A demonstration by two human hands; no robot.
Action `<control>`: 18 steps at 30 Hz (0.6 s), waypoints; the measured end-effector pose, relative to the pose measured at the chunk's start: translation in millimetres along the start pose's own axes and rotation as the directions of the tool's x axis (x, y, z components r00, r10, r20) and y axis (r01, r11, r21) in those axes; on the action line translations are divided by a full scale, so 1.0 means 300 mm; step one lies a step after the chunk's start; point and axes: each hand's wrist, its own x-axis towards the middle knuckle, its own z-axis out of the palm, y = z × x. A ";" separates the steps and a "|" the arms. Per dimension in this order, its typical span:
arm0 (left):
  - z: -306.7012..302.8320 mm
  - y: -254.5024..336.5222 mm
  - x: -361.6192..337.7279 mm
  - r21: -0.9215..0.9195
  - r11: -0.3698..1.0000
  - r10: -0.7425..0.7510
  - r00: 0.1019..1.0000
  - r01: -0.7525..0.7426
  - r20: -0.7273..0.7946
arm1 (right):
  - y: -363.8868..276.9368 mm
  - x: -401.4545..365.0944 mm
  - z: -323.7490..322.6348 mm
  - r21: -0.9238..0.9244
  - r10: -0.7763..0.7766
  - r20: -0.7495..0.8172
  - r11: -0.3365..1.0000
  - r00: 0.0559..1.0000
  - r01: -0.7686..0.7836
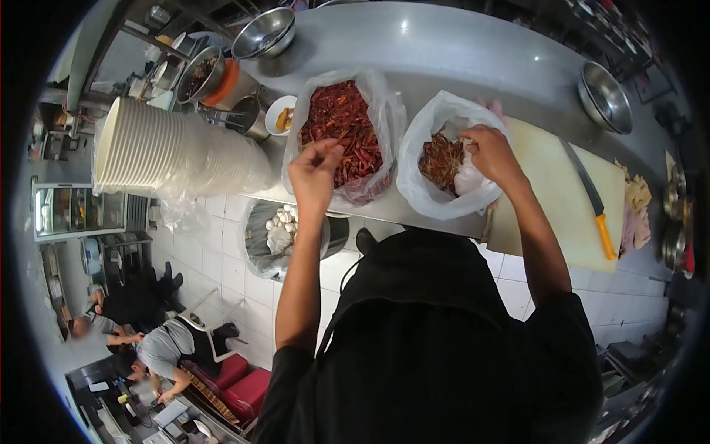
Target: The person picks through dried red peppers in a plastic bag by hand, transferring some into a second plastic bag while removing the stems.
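Dried red chilies (342, 103) fill a clear plastic bag (299, 122) on the steel counter. My left hand (315, 169) is over the near left side of that bag, thumb and fingers pinched on what looks like a dried chili. To the right, a white plastic bag (418, 192) stands open with brown stems and scraps (441, 161) inside, beside a pale bundle of plastic (469, 177). Over this bag's right side is my right hand (488, 150), its fingers curled together; whatever they hold is too small to make out.
A knife (584, 177) with a yellow handle lies on the white cutting board (543, 207). Stacked tubs (177, 152), a small white bowl (282, 115) and metal bowls (264, 34) stand leftward. A lined bin (259, 240) is below the counter edge. Two people (166, 346) are at lower left.
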 end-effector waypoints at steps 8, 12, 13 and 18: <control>-0.006 0.015 0.014 0.343 0.888 0.341 0.939 -0.305 -0.048 | -0.050 0.002 0.050 -0.085 -0.025 0.175 0.996 0.984 0.041; 0.068 0.098 -0.050 0.324 0.872 0.370 0.927 -0.368 0.059 | -0.077 0.001 0.149 -0.255 -0.046 0.201 0.962 0.978 0.097; 0.077 0.105 -0.064 0.328 0.866 0.372 0.925 -0.378 0.081 | -0.092 -0.002 0.160 -0.292 -0.049 0.201 0.950 0.978 0.108; 0.103 0.113 -0.116 0.279 0.913 0.269 0.954 -0.297 0.133 | -0.048 0.041 0.187 -0.203 -0.115 0.092 0.970 0.989 0.132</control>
